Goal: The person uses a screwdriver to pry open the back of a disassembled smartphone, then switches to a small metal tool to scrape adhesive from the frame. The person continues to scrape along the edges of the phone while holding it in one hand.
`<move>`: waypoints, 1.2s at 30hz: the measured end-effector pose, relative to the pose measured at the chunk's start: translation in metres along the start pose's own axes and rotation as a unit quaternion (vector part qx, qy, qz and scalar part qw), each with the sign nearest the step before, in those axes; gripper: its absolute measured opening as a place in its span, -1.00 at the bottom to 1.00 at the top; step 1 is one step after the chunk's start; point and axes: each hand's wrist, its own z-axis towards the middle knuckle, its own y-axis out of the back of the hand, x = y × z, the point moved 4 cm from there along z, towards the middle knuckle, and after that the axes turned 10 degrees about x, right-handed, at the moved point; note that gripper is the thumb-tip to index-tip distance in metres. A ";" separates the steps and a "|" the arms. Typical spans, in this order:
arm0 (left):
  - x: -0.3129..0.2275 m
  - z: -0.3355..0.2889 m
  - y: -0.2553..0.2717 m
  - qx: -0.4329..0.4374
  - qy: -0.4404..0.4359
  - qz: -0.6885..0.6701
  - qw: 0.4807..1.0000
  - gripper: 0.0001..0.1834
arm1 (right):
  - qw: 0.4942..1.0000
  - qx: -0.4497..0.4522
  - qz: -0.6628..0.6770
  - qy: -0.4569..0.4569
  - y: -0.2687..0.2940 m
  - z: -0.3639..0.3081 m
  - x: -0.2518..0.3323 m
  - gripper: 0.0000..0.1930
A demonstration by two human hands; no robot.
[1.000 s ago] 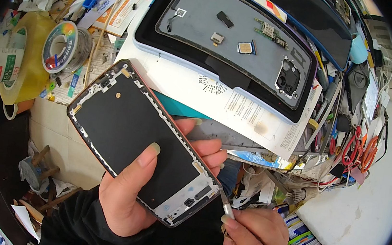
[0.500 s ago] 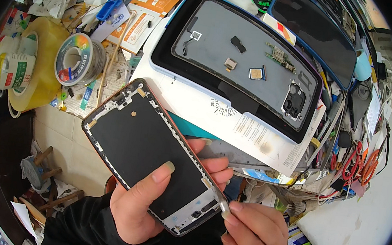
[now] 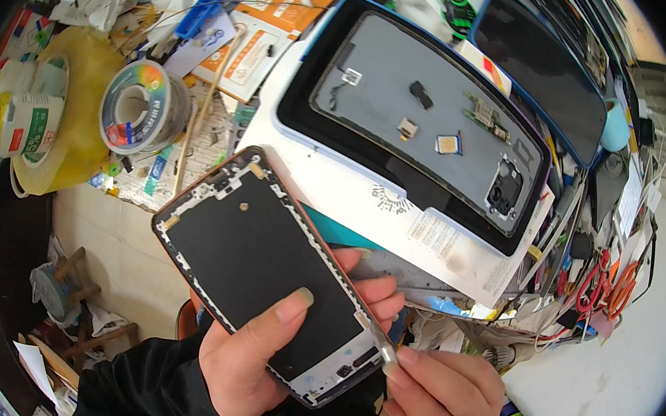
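My left hand (image 3: 254, 355) grips a phone frame (image 3: 250, 248) from below, its thumb lying over the inner face. A black sheet fills most of that face, with white residue and gold-coloured patches along the border. Held at a slant, the frame has its upper end toward the left. In my right hand (image 3: 451, 398) is a slim metal tool (image 3: 388, 351), pinched between thumb and fingers. Its tip meets the frame's right edge near the lower corner; the hand covers much of its shaft, so its exact kind is unclear.
Beyond the frame, a phone back cover (image 3: 413, 77) carries a circuit board (image 3: 487, 117), a SIM tray (image 3: 449, 144) and small parts. It rests on a white box (image 3: 352, 181). Solder wire (image 3: 143, 108), yellow tape (image 3: 72, 121) and a bottle (image 3: 18, 123) stand left; a dark phone (image 3: 541, 71) lies upper right.
The whole view has shifted slightly, so bench and hands sit a little further right and lower. Both hands keep their grips, and the tool stays at the same edge of the frame.
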 end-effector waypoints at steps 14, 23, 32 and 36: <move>-0.004 0.001 0.001 0.021 -0.017 0.012 1.000 -0.28 | 0.992 0.036 -0.116 0.020 -0.002 0.019 0.006 -0.61; -0.009 -0.004 0.000 0.014 -0.022 -0.042 0.999 -0.48 | 0.985 0.059 -0.157 0.047 -0.002 0.047 0.007 -0.60; -0.012 -0.002 -0.002 0.021 0.019 -0.023 0.999 -0.31 | 0.982 0.123 -0.145 0.021 0.011 0.032 0.021 -0.68; -0.012 -0.003 -0.005 0.006 0.007 -0.028 1.000 -0.32 | 0.974 0.098 -0.198 0.050 0.003 0.043 0.016 -0.67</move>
